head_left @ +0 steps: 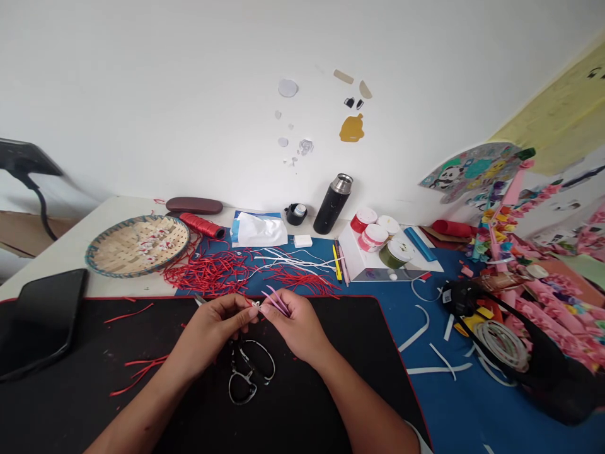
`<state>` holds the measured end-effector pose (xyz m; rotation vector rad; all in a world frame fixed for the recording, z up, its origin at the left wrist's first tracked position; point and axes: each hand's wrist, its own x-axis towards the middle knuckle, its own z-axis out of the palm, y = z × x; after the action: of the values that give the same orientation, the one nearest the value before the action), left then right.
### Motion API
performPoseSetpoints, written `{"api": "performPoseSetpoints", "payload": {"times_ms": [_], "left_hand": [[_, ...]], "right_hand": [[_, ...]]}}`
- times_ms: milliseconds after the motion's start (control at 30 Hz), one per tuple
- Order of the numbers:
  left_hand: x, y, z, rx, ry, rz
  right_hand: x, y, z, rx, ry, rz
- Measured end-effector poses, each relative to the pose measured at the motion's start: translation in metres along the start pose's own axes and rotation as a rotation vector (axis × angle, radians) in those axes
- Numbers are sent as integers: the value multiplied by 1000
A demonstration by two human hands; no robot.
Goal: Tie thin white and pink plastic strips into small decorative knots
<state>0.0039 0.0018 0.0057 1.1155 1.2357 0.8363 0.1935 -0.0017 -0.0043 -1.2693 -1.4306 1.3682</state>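
Observation:
My left hand [217, 325] pinches a small white knotted piece with red on it [256, 304], between thumb and forefinger. Against the other side of that piece press the fingertips of my right hand [300, 325]. Pink-purple tweezers [278, 301] also sit in my right hand, their tips pointing up and left. Scissors [246, 373] lie on the black mat [340, 378] below my hands, partly hidden by the left one. Just beyond my fingers spreads a heap of cut red cords [212, 271], with white cords [297, 261] beside it.
At the back left is a woven basket [113, 249] holding small white-and-red pieces. A red thread spool [201, 225], a black flask [332, 205] and several paint jars [396, 252] stand or lie along the wall. A phone [42, 321] rests left; a black headset-like item [520, 353] lies right.

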Motion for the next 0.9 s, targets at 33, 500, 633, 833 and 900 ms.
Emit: {"api": "performPoseSetpoints", "payload": {"times_ms": [33, 500, 633, 833, 900], "left_hand": [[0, 1, 0, 1, 0, 1], [-1, 3, -1, -5, -9, 18], [0, 1, 0, -49, -18, -3], [0, 0, 1, -49, 3, -6], [-1, 1, 1, -51, -2, -3]], "right_hand": [[0, -1, 0, -4, -1, -1], [0, 0, -1, -4, -17, -23], [1, 0, -2, 2, -21, -23], [1, 0, -3, -2, -32, -18], [2, 1, -3, 1, -35, -19]]}}
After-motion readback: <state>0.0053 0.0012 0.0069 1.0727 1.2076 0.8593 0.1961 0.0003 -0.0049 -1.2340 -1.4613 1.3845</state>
